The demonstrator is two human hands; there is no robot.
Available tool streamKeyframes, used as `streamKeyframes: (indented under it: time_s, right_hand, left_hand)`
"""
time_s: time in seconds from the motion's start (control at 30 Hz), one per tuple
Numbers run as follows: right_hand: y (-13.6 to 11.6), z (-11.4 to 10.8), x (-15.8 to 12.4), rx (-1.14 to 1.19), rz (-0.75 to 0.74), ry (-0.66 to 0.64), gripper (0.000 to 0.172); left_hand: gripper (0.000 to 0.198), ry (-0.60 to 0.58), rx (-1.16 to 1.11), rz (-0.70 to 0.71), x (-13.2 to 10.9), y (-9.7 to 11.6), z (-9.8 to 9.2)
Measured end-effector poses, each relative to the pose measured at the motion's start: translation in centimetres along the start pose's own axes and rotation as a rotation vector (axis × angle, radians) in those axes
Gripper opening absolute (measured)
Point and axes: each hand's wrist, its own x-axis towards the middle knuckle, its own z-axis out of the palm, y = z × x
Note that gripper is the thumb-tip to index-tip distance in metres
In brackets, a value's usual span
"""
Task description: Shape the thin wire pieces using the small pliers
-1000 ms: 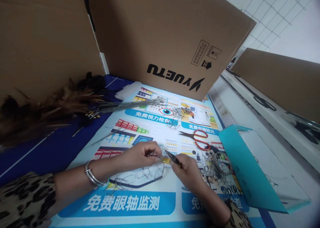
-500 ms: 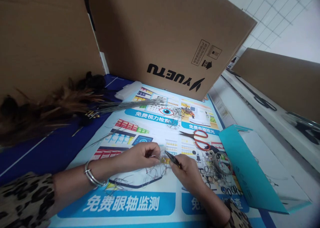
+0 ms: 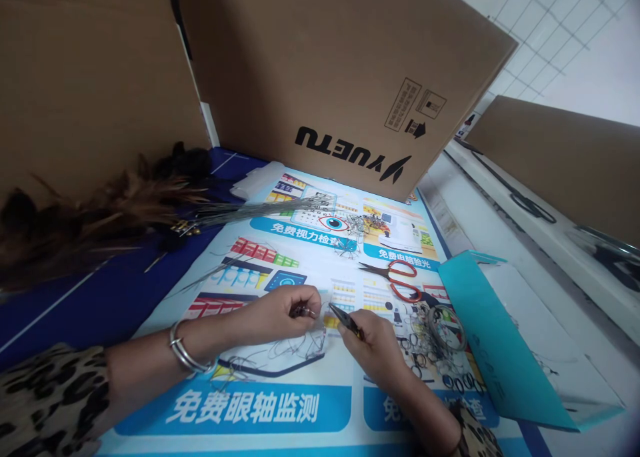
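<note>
My left hand [image 3: 283, 313], a silver bangle at its wrist, is closed in a pinch on a small wire piece [image 3: 306, 311]. My right hand [image 3: 377, 347] grips dark thin-nosed pliers [image 3: 344, 318], whose tip points left at that wire piece. Both hands hover just above a printed poster [image 3: 260, 403] that covers the table. Loose thin wires [image 3: 295, 347] lie on the poster under the hands.
Red-handled scissors [image 3: 395, 278] lie beyond my right hand, with a heap of small metal rings [image 3: 435, 350] to its right. A teal folder [image 3: 493, 350] lies at the right. Brown feathers [image 3: 90, 227] and long wire stems [image 3: 250, 209] lie at the left. Upright cardboard boxes [image 3: 330, 70] stand behind.
The left hand's fingers have curled tighter on the wire piece and the loose wires below have shifted slightly. The pliers tip stays at the piece.
</note>
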Motion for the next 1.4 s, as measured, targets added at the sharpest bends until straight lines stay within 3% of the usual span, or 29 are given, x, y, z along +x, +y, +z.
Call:
streamKeyframes:
  time_s: [0.47,0.7,1.07,1.4]
  right_hand:
    - [-0.51,0.08,-0.21,0.001,-0.022,-0.014,0.025]
    - [-0.44,0.19,-0.22,0.0,-0.017,-0.002,0.025]
    - [-0.59,0.08,-0.26,-0.018,-0.022,0.005,0.024]
    - [-0.45,0.33,-0.34,-0.022,-0.03,-0.002,0.023]
  left_hand:
    - [0.008,0.065,0.021,0.043,0.05,-0.25,0.34]
    - [0.013,0.018,0.074,0.039,-0.1,0.35,0.21]
    - [0.008,0.058,0.091,0.052,-0.05,0.09,0.3]
    - [0.006,0.012,0.084,0.033,-0.13,0.24,0.16]
